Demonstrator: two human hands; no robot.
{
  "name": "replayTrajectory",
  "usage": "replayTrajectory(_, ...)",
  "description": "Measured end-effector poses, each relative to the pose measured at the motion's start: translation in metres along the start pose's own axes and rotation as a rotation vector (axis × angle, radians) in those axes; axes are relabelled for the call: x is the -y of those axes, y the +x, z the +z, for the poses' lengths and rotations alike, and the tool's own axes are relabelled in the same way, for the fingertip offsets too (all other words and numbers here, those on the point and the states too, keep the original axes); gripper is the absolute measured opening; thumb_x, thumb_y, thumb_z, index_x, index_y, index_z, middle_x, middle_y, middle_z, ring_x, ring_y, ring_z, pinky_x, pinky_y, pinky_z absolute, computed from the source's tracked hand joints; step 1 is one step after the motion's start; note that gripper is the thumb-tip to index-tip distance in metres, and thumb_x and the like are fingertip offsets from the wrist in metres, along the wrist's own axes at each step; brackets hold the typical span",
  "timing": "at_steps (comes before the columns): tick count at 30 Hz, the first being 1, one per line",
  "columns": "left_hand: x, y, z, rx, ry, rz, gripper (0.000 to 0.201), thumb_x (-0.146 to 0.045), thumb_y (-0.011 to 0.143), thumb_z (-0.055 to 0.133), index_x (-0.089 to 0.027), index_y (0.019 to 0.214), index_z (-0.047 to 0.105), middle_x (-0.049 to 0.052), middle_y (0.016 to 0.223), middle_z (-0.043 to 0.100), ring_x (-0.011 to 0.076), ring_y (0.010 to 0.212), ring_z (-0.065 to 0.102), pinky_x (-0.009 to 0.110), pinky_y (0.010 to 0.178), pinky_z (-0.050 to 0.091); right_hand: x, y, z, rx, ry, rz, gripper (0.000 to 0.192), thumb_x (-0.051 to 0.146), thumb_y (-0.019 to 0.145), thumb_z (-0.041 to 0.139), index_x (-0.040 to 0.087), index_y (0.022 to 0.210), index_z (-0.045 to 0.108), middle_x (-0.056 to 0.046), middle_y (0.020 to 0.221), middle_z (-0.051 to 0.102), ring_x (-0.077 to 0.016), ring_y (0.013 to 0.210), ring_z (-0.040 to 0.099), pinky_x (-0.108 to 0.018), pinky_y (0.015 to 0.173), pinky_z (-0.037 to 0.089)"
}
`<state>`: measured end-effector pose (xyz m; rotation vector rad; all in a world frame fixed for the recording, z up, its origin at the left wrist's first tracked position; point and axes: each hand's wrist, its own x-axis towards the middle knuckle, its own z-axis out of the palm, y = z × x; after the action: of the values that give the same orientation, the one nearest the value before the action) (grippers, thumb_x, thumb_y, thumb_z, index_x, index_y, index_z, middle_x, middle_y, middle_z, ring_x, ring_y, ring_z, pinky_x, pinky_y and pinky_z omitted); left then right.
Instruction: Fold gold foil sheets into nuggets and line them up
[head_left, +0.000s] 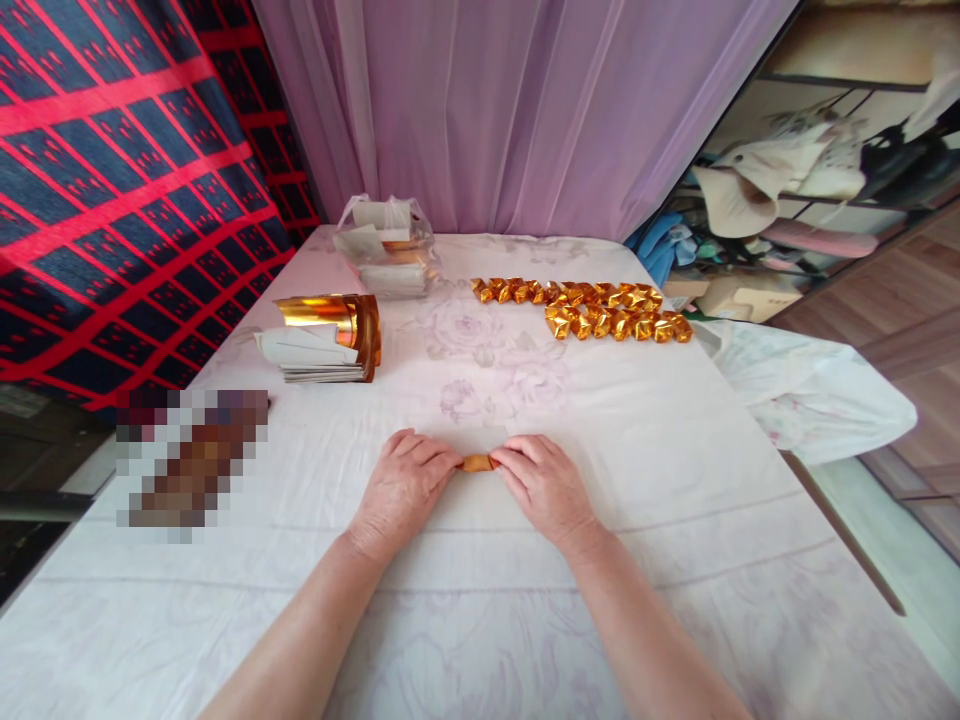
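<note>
Low over the middle of the table, my left hand (411, 485) and my right hand (546, 490) pinch the two ends of a small folded strip of gold foil paper (476, 463). My fingertips cover both of its ends, so only the middle part shows. Beyond my hands to the right lie two rows of folded gold foil pieces (619, 322), shiny and lumpy. To the left, a curved stack of gold foil sheets (322, 318) with white backs sits on the cloth.
A clear plastic bag (394, 245) with more sheets stands at the back left. A blurred-out brown object (199, 460) lies near the left edge. A pale floral cloth (480, 620) covers the table. Cluttered shelves (795, 190) stand at right, a purple curtain (495, 110) behind.
</note>
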<state>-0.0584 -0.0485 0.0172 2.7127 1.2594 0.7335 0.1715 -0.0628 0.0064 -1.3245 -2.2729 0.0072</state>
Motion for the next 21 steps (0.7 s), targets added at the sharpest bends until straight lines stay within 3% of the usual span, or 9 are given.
replayTrajectory(8,-0.006,0.002,-0.002,0.049,-0.089,-0.047,0.022,-0.027,0.097,0.05,-0.021,0.094,0.07,0.004,0.086,0.071,0.0197,0.082,0.058,0.038,0.08,0.043,-0.003,0.001,0.0,0.043,0.09,0.055,0.021,0.025,0.097,0.05,0.022,0.092,0.07,-0.006,0.091,0.066,-0.0196,0.087,0.058,-0.034,0.079,0.045)
replayTrajectory(21,-0.015,0.0,-0.005,0.052,-0.099,-0.194,0.021,-0.028,0.098,0.046,-0.021,0.089,0.064,0.002,0.08,0.07,0.0201,0.079,0.061,0.042,0.087,0.041,0.001,0.006,0.001,0.019,0.186,0.224,0.02,0.028,0.097,0.049,0.022,0.082,0.062,-0.002,0.074,0.066,-0.0176,0.073,0.058,-0.031,0.071,0.04)
